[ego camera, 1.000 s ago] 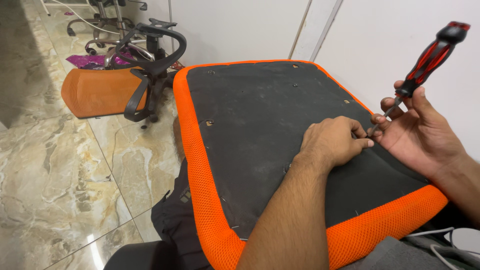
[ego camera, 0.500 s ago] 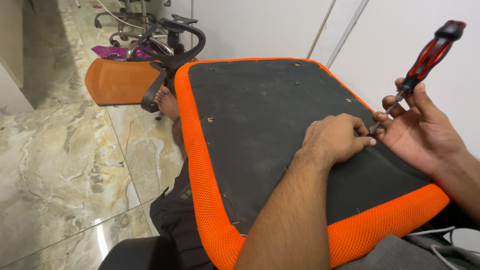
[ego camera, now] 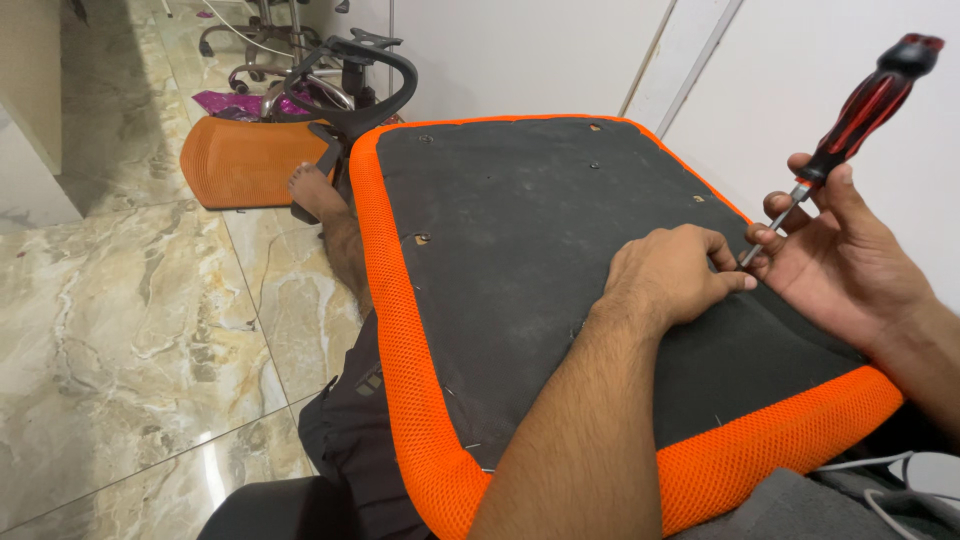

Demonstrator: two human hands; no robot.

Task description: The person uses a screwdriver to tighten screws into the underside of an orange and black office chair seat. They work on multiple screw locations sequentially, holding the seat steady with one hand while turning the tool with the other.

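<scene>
head | right hand [ego camera: 850,265] grips screwdriver [ego camera: 850,130], tip at seat [ego camera: 520,240] edge | left hand [ego camera: 675,275] curled, pinching beside tip | best: keep shaft steady, fingers clear

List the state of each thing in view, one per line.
Seat cushion: upside down across the person's lap, black underside up, orange mesh edge showing.
Screwdriver: held tilted, tip down by the fingers of both hands.
Right hand: gripping the screwdriver shaft.
Left hand: resting on the cushion, fingertips at the tip.
Second orange cushion: lying on the floor.
Black chair frame: lying tipped beside it.
</scene>
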